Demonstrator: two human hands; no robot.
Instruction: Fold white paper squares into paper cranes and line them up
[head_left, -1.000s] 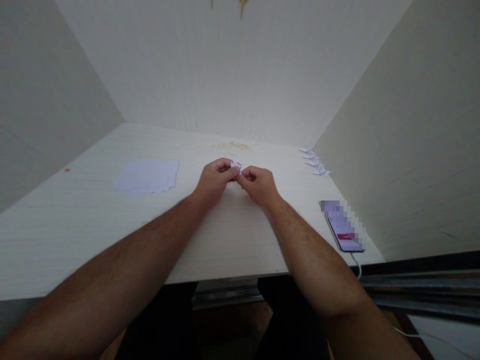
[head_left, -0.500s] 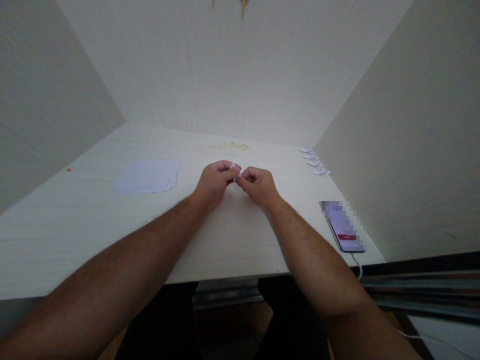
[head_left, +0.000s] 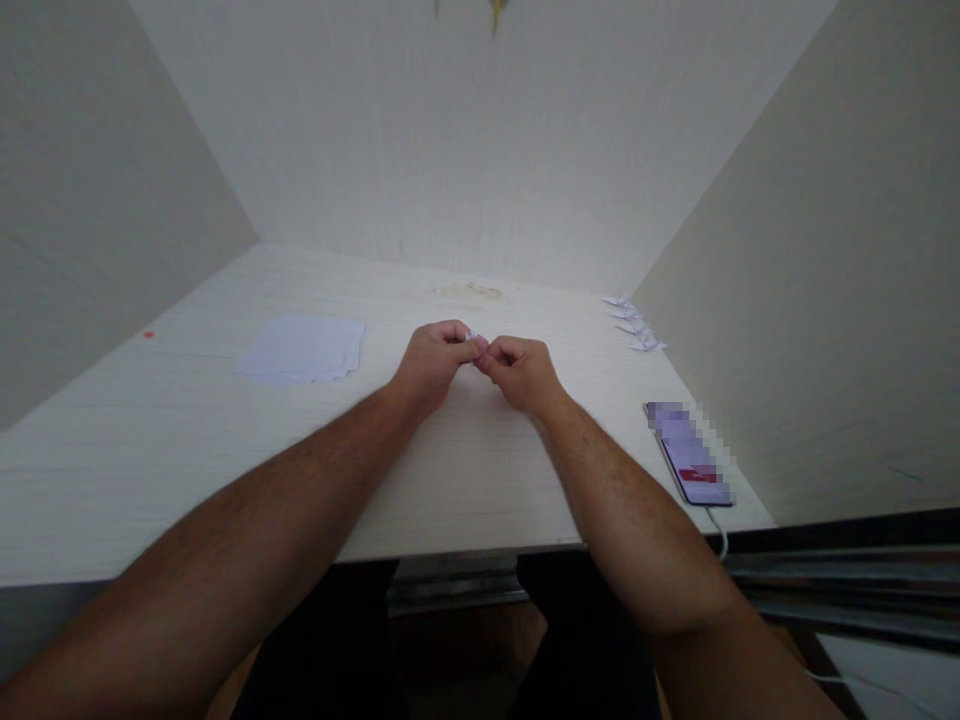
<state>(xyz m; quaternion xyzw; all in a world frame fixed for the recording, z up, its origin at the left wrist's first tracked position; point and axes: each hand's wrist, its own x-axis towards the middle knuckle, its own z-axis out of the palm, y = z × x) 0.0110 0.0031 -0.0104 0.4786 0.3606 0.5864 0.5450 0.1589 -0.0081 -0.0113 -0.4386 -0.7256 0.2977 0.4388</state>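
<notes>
Above the middle of the white table, my left hand (head_left: 437,358) and my right hand (head_left: 519,368) meet at the fingertips. Pinched between them is a small piece of folded white paper (head_left: 470,337), mostly covered by my fingers. Both hands are closed on it, the left at its near side and the right at its other end. The exact shape of the folds is too small and hidden to make out.
On the left lies a stack of white paper sheets (head_left: 304,347). Several folded paper figures (head_left: 632,326) stand in a row by the right wall. A phone (head_left: 688,455) with a white cable (head_left: 720,535) rests near the right front edge. Walls enclose three sides.
My fingertips have drawn closer together, and less of the folded paper shows between them. The whole view has shifted slightly; the sheets, figures and phone stay put.
</notes>
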